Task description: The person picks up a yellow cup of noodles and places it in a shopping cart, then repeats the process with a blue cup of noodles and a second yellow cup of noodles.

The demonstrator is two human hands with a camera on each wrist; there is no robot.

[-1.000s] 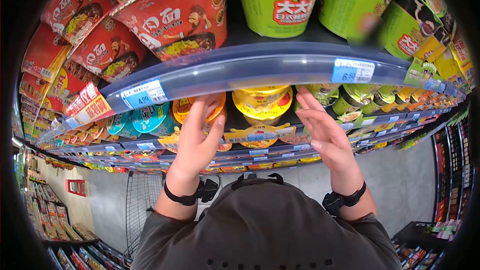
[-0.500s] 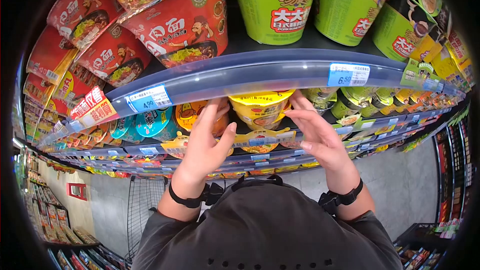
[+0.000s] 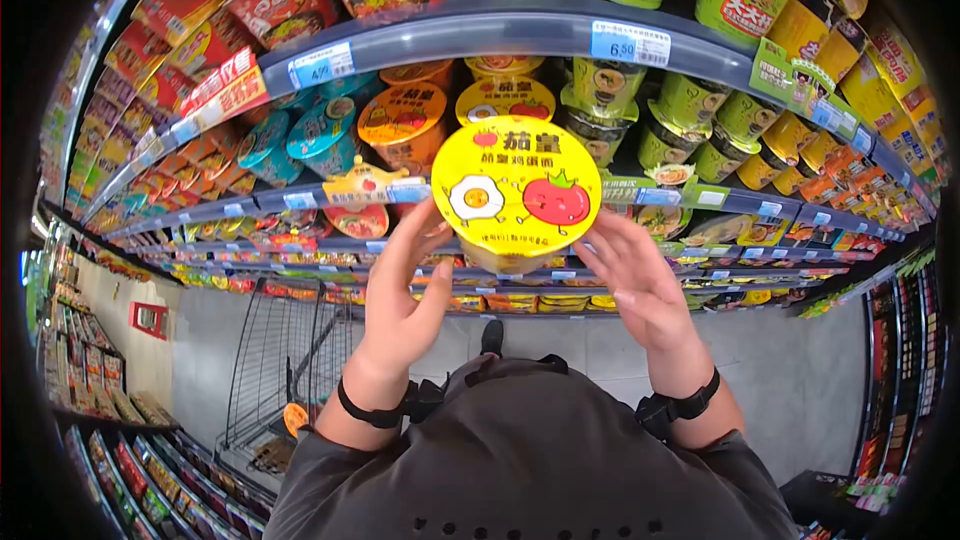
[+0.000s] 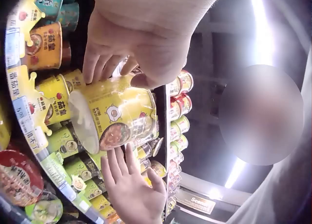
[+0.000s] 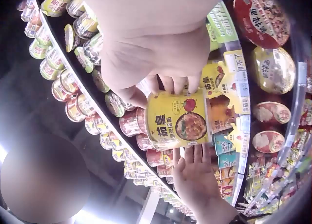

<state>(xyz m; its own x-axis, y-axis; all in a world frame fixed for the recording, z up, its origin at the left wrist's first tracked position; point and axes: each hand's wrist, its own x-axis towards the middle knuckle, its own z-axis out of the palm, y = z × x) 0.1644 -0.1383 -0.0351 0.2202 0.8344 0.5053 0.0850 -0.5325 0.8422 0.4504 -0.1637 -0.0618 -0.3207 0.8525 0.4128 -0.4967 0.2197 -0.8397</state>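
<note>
As the yellow noodle cup (image 3: 515, 190) hangs between your left hand (image 3: 402, 292) and right hand (image 3: 645, 285), in front of the shelves (image 3: 460, 32), your slightly spread fingers (image 4: 117, 166) press its sides, so squeeze evenly and hold it level.

yellow cup (image 3: 515, 202): smooth, glossy | shelf rail (image 3: 480, 28): shiny plastic | sleeve (image 3: 728, 470): matt cloth | floor (image 3: 790, 360): smooth
</note>
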